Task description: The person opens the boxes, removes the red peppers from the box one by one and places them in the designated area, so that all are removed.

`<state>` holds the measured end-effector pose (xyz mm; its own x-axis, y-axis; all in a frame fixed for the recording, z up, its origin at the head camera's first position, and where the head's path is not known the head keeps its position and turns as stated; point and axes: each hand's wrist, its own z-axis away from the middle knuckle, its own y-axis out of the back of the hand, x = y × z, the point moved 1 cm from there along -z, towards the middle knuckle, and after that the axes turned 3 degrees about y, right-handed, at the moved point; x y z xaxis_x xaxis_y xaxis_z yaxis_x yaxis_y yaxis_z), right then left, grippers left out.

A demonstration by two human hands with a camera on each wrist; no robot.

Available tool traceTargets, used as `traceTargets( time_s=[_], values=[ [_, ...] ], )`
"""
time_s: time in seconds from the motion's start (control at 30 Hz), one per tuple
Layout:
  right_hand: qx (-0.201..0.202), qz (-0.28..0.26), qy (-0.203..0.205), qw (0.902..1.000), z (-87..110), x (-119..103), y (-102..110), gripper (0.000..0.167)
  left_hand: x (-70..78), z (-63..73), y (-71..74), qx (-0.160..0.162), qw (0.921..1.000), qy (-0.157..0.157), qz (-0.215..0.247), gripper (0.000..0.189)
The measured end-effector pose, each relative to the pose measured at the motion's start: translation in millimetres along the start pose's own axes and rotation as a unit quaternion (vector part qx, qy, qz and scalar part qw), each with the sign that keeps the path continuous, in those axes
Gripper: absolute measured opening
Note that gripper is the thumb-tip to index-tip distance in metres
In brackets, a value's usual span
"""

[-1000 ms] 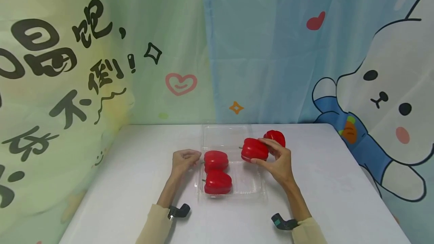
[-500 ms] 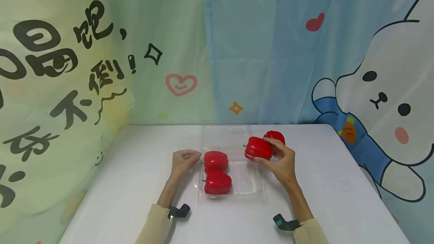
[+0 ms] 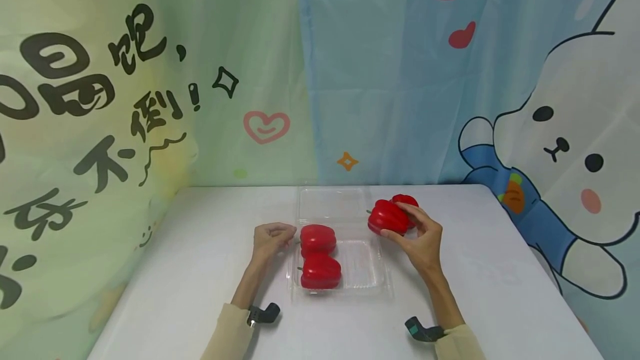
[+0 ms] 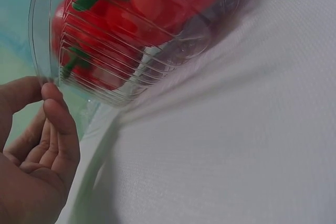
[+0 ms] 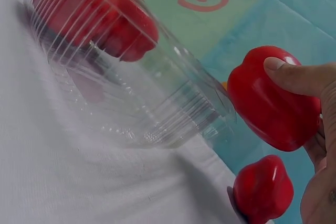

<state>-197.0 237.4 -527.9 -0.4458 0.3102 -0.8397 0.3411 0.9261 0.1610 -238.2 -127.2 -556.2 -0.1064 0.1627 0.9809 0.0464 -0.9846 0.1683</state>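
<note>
In the head view a clear plastic clamshell box [image 3: 362, 266] lies with its lid [image 3: 332, 204] folded back. Two red bell peppers, a farther one [image 3: 318, 239] and a nearer one [image 3: 321, 271], sit in its left half. My left hand [image 3: 271, 240] pinches the box's left rim between thumb and index finger, as the left wrist view shows. My right hand [image 3: 424, 242] grips another red bell pepper [image 3: 387, 216] just past the box's right side, thumb on its near face. The right wrist view shows this pepper [image 5: 275, 100] raised off the table.
One more red bell pepper [image 3: 406, 199] rests on the white table [image 3: 475, 249] behind the held one, partly hidden by it. A printed fabric backdrop [image 3: 360, 71] hangs along the table's far edge.
My right hand has moved rightward with its pepper, away from above the box and towards the pepper at the back. The left hand stays at the rim.
</note>
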Motion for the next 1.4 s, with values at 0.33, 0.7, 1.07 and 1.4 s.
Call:
traceTargets(
  time_s=[0.33,0.7,1.07,1.4],
  values=[
    [0.036,0.011,0.02,0.9991,-2.6,3,6,0.069,-0.3,-0.4,-0.1,0.004,1.0,0.005,0.002,0.023],
    [0.061,0.008,0.013,0.998,-0.8,6,12,0.067,-2.0,-0.9,-1.1,0.004,1.0,0.003,0.0,0.021],
    [0.095,0.009,0.028,0.9951,0.0,6,17,0.068,-3.2,-1.0,0.4,-0.001,1.0,-0.005,0.002,0.02],
    [0.118,0.014,0.025,0.9926,-0.6,12,24,0.068,-2.1,-0.8,0.2,0.0,1.0,-0.006,0.004,0.021]
  ],
)
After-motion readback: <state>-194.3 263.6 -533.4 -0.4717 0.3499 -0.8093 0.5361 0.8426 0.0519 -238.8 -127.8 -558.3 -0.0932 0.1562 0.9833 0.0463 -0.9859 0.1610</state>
